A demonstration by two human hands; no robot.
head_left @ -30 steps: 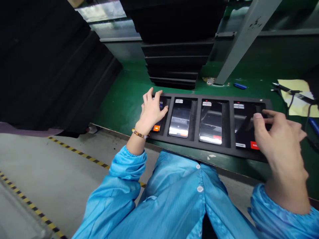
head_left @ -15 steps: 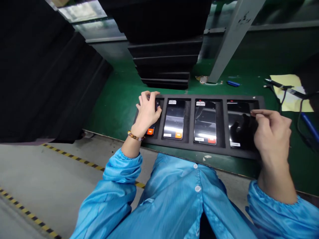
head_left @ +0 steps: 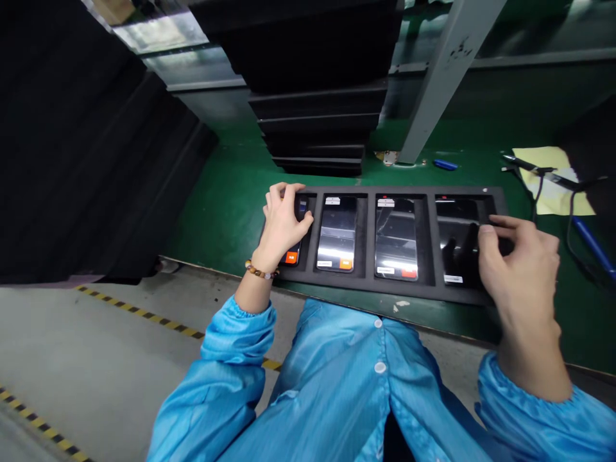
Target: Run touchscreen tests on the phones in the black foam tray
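My R hand (head_left: 524, 266) has just shifted: ½ s ago the thumb sat behind the fingertip, now they're abt level, close together by the R edge of the far-R phone (head_left: 457, 244). Can't tell if they pinch anything. Red patch at that phone's lower R showed 1 s ago; don't see it now. L hand (head_left: 280, 228) stays at the opp. end, fingers curled, thumb apart, mostly covering the far-L phone (head_left: 291, 258). So I'm on both end phones; the 2nd phone (head_left: 337, 234) & 3rd phone (head_left: 396, 237) are untouched. All 4 lie in separate slots of the blk tray (head_left: 423, 290) on the green counter (head_left: 231, 192).
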